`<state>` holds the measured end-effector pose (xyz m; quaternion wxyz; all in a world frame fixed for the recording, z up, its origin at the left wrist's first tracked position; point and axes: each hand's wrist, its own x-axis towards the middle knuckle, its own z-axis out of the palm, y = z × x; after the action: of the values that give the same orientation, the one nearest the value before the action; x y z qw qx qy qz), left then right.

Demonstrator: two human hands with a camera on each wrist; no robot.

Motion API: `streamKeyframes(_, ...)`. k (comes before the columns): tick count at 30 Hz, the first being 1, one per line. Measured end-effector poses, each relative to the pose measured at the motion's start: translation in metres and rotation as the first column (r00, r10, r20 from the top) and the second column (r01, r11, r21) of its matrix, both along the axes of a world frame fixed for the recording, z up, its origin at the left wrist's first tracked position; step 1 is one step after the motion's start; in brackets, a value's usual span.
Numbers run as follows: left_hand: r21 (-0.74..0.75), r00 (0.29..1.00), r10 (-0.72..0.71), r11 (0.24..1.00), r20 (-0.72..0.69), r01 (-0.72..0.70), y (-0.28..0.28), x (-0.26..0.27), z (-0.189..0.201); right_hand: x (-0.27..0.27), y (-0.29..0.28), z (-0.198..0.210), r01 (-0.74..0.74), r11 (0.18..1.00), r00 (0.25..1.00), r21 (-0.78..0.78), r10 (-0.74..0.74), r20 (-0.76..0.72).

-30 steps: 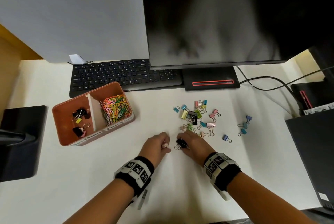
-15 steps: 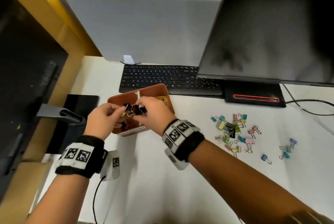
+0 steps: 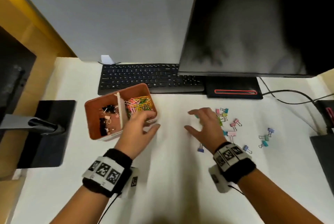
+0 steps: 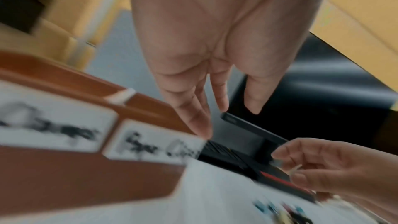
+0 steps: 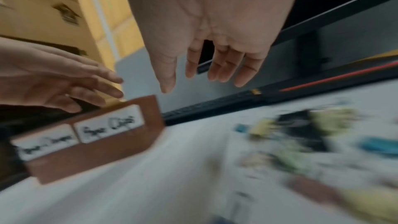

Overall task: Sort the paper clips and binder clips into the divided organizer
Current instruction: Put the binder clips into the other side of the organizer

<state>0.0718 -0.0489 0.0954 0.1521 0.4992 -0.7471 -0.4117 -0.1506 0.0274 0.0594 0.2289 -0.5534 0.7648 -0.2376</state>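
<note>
The brown divided organizer [image 3: 90, 115] stands left of centre. Its left compartment holds black and pink binder clips [image 3: 106, 118], and its right one holds coloured paper clips [image 3: 139, 105]. Several pastel binder clips [image 3: 234, 124] lie scattered on the white desk to the right. My left hand [image 3: 153, 120] hovers open and empty at the organizer's front right corner, its fingers [image 4: 200, 125] straight. My right hand [image 3: 188, 120] is open and empty, spread over the left edge of the loose clips. The right wrist view shows the empty right hand [image 5: 193, 83] above the blurred clips [image 5: 301, 134].
A black keyboard [image 3: 150, 77] lies behind the organizer. A monitor [image 3: 253, 24] on a black base [image 3: 235, 88] stands at the back right, with cables [image 3: 289, 95] running right. A black stand [image 3: 45, 133] sits at the left and a dark device [image 3: 323, 151] at the right edge.
Half a second ago both hands held black binder clips over the organizer's left compartment. Both hands have since let go and swung right, the right one back to the loose clips.
</note>
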Motion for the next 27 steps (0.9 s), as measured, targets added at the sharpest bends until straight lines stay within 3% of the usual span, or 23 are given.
streamKeyframes(3, -0.024, 0.989, -0.144, 0.989, 0.04, 0.145, 0.014, -0.056, -0.028, -0.058, 0.027, -0.012, 0.144, 0.969, 0.988, 0.199, -0.128, -0.091)
streamKeyframes(6, 0.002, 0.962, -0.235, 0.972, 0.137, 0.237, 0.017, -0.106, -0.05, -0.093, 0.029, -0.019, 0.167, 0.937, 0.985, 0.305, -0.146, -0.093)
streamKeyframes(12, 0.071, 0.865, -0.411, 0.91, 0.288, 0.409, 0.005, -0.17, -0.085, -0.104, 0.005, -0.029, 0.055, 0.877, 0.994, 0.477, -0.001, -0.112)
streamKeyframes(15, 0.077, 0.838, -0.44, 0.894, 0.322, 0.44, 0.002, -0.183, -0.094, -0.102, 0.0, -0.036, 0.043, 0.89, 0.996, 0.454, -0.002, -0.091)
streamKeyframes(20, 0.042, 0.919, -0.349, 0.937, 0.183, 0.347, 0.001, -0.18, -0.105, -0.106, 0.002, -0.041, 0.032, 0.939, 0.999, 0.343, -0.04, 0.015)
streamKeyframes(27, 0.095, 0.964, -0.262, 0.962, 0.053, 0.256, 0.011, -0.171, -0.107, -0.105, 0.008, -0.043, 0.017, 0.964, 0.991, 0.267, -0.053, 0.127)
